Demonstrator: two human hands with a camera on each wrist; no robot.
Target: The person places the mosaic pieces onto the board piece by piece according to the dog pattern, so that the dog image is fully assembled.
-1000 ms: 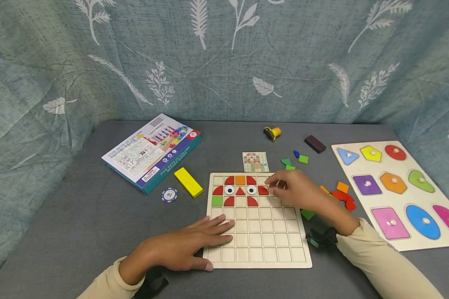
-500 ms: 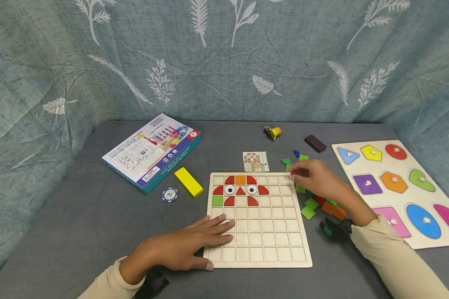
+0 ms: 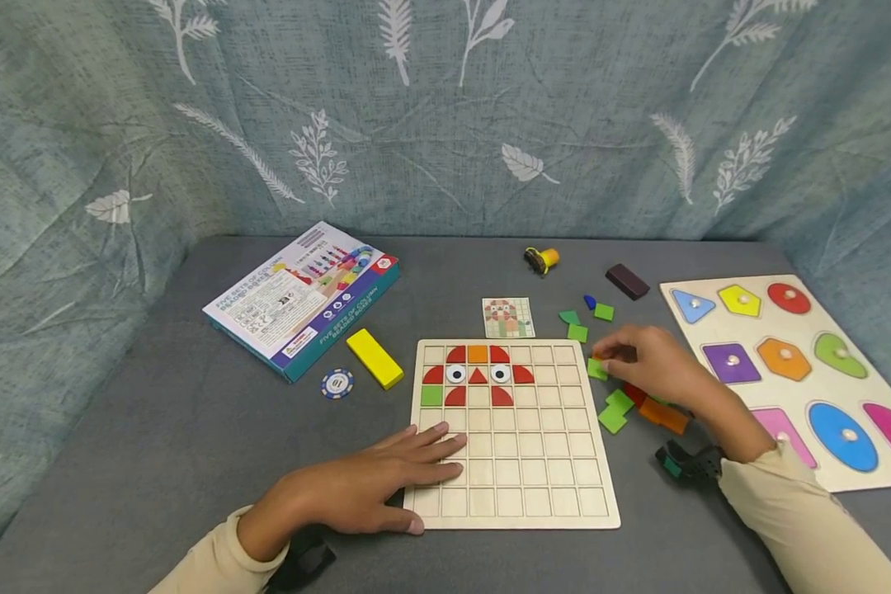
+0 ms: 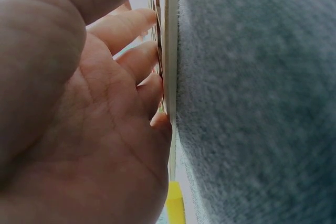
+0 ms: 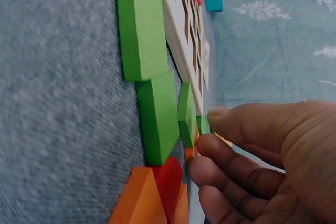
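Note:
My left hand (image 3: 374,487) lies spread on the lower left of a pale wooden grid board (image 3: 542,445), fingers straight. The left wrist view shows its palm beside the board's edge (image 4: 171,51). On the board, red, orange and green tiles and two eye tiles form the top of an owl-like figure. My right hand (image 3: 657,367) hovers right of the board, by a green square tile (image 3: 597,369) and an orange piece. In the right wrist view its thumb (image 5: 247,124) and fingers are bent and apart, with nothing visible between them.
Several loose green (image 3: 612,419), orange (image 3: 664,415) and red tiles lie right of the board. A pattern card (image 3: 508,318) sits behind it. Farther right is a knobbed shape puzzle (image 3: 761,396). At left are a box (image 3: 304,301), a yellow block (image 3: 374,359) and a poker chip (image 3: 337,384).
My right hand has moved right, from above the board's upper right cells to the loose tiles beside it. The left hand stays in place, and the tiles on the board look the same.

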